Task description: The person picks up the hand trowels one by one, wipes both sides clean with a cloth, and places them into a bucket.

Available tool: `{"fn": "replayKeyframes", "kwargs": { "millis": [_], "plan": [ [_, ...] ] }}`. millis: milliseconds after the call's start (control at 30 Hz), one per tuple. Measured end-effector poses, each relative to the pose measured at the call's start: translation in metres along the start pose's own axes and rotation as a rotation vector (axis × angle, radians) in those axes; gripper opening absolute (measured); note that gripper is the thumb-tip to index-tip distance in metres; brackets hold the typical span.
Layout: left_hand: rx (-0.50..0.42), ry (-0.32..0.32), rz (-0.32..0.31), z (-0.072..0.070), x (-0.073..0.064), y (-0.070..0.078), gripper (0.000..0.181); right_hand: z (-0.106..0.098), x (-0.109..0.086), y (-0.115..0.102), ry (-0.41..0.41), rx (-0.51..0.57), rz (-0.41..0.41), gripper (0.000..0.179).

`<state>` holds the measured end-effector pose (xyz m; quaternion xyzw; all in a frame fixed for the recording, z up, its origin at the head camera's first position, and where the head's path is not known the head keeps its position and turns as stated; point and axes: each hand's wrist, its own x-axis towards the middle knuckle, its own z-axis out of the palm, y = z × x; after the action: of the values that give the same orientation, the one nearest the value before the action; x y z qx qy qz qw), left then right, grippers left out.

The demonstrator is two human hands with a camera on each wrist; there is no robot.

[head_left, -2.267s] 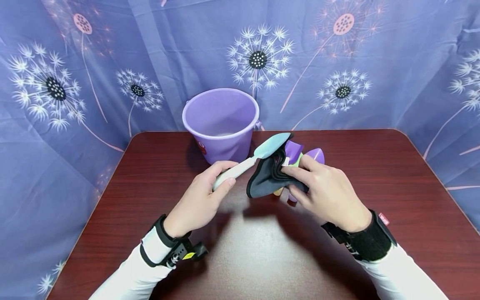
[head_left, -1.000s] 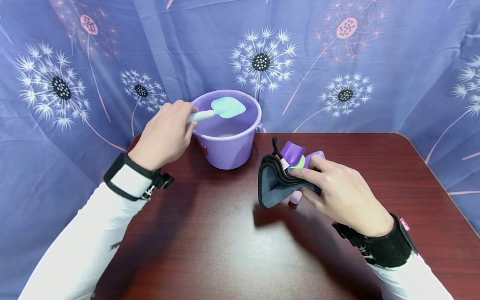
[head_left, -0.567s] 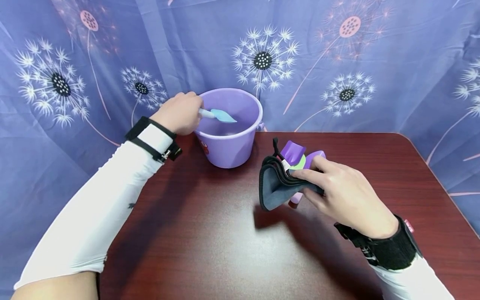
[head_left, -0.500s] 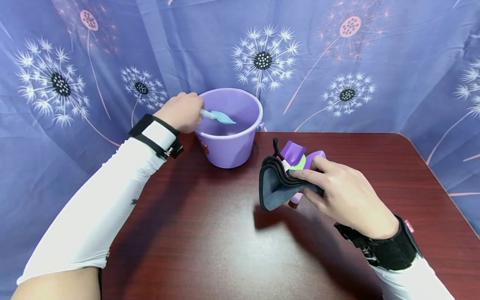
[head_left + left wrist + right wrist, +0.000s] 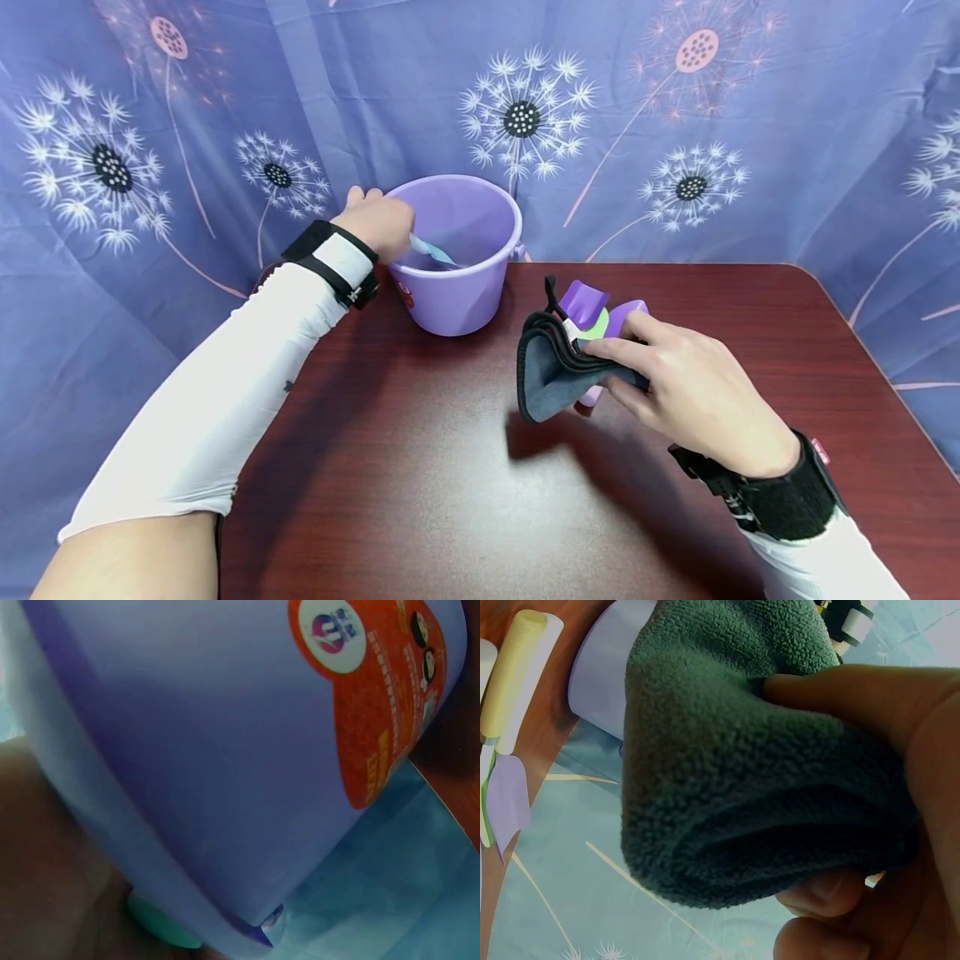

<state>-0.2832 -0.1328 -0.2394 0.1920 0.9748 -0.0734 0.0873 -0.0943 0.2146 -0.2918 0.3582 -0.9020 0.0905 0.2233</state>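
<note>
Over the left rim of the purple bucket [image 5: 457,300], my left hand [image 5: 378,225] holds a small toy trowel with a pale handle and a light-blue blade [image 5: 431,250]. The blade slants down inside the bucket, and my fingers mostly hide the handle. In the left wrist view, the bucket's wall [image 5: 225,750] and orange label [image 5: 390,697] fill most of the frame. My right hand [image 5: 690,392] pinches a folded grey cloth [image 5: 551,387] with black edging and a black loop, raised above the table. The right wrist view shows the cloth's fuzzy folds [image 5: 705,765] close up.
Beyond the cloth, partly hidden by it, lie toy tools on the table: a purple scoop [image 5: 583,304], a light-green piece [image 5: 597,327] and another purple one [image 5: 626,312]. A yellow handle [image 5: 514,675] shows in the right wrist view. A floral curtain [image 5: 585,50] hangs behind the table [image 5: 420,467].
My left hand has carried the trowel from beside the cloth leftward and over to the bucket, then lowered its blade inside. My right hand shifted slightly right with the cloth, then stayed.
</note>
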Motion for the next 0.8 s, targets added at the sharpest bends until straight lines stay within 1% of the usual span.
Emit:
{"fn": "replayKeyframes", "kwargs": {
  "millis": [167, 300, 433, 533, 667, 800],
  "plan": [
    [0.052, -0.020, -0.004, 0.000, 0.000, 0.004, 0.016, 0.000, 0.000, 0.002, -0.008, 0.003, 0.004, 0.037],
    [0.066, -0.008, -0.010, -0.003, 0.000, 0.007, 0.017, 0.000, -0.001, 0.003, -0.021, 0.008, 0.016, 0.035],
    [0.056, 0.021, -0.014, 0.000, 0.004, 0.005, 0.015, 0.000, -0.002, 0.004, -0.027, 0.009, 0.021, 0.035],
    [0.041, 0.032, -0.020, 0.004, 0.007, 0.001, 0.014, 0.001, -0.001, 0.004, -0.028, 0.008, 0.020, 0.036],
    [0.044, 0.029, -0.023, 0.007, 0.010, -0.002, 0.015, 0.001, -0.001, 0.004, -0.030, 0.005, 0.019, 0.036],
    [0.058, 0.029, -0.015, 0.006, 0.011, -0.001, 0.015, 0.001, -0.002, 0.003, -0.033, 0.002, 0.021, 0.036]
  ]
}}
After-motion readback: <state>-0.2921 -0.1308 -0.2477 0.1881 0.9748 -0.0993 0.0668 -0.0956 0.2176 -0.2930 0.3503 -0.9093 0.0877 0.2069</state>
